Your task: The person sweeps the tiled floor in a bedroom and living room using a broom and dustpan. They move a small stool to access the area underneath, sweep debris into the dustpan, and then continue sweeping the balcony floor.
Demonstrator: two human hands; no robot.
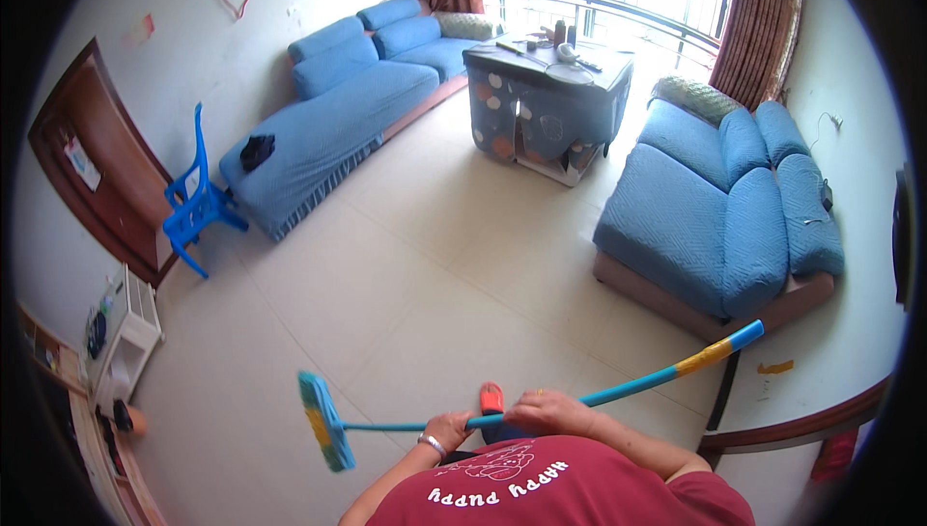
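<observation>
A broom with a blue-green handle point(628, 389) lies crosswise in front of my body, both hands closed around its pole. My left hand point(449, 430), with a silver bracelet at the wrist, grips the pole on the side nearer the broom head. My right hand point(548, 412), a ring on one finger, holds it farther toward the yellow-and-blue grip end. At the left the broom head point(326, 422) shows green and yellow bristles on a blue block, held out over the tiled floor point(405, 309). A red-orange shoe point(492, 398) shows just beyond the pole, between my hands.
A blue-covered sofa point(333, 121) lines the left wall, with a blue plastic chair point(197, 200) by the wooden door point(108, 164). Ahead stands a cloth-covered table point(550, 110). Another blue sofa point(673, 215) is on the right. A white cabinet point(130, 330) stands at left.
</observation>
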